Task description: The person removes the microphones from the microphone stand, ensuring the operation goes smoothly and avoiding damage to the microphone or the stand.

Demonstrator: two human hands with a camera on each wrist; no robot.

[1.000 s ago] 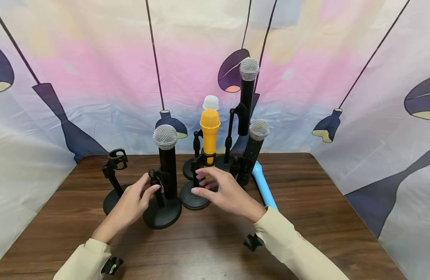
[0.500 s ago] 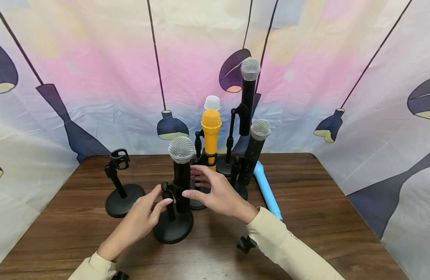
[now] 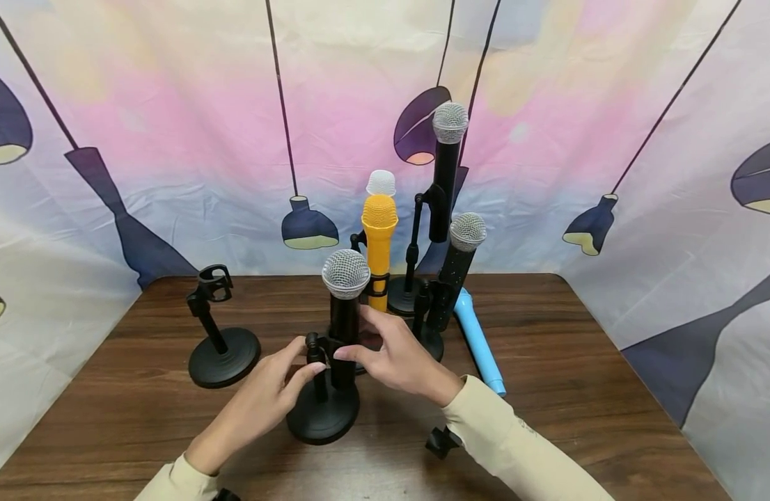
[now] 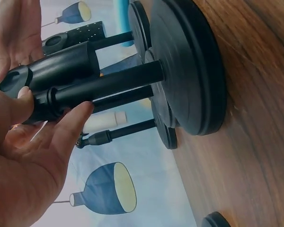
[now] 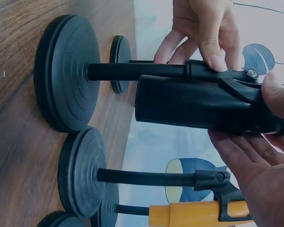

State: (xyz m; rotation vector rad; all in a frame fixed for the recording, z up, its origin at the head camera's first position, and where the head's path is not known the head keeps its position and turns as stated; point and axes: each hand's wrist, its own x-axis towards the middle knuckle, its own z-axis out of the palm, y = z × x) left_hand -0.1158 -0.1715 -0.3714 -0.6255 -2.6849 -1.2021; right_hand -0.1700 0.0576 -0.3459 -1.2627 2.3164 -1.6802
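Observation:
A black microphone (image 3: 344, 313) with a silver mesh head stands upright in the clip of a short desk stand (image 3: 322, 421) with a round black base. My left hand (image 3: 266, 390) pinches the stand's pole (image 4: 116, 81) just below the clip, thumb on the near side. From the right, my right hand (image 3: 400, 358) grips the microphone's body (image 5: 175, 101), its thumb by the clip and its fingers behind. The base is down at the tabletop in both wrist views.
Behind stand a yellow microphone (image 3: 379, 243), a white one (image 3: 381, 183), a tall black one (image 3: 445, 167) and a speckled black one (image 3: 457, 271), all on stands. A blue microphone (image 3: 479, 341) lies at right. A stand with an unfilled clip (image 3: 222, 355) is at left.
The stand with its black microphone has moved right and nearer to me, my left hand on its pole. My right hand, earlier apart from this microphone, now holds its body.

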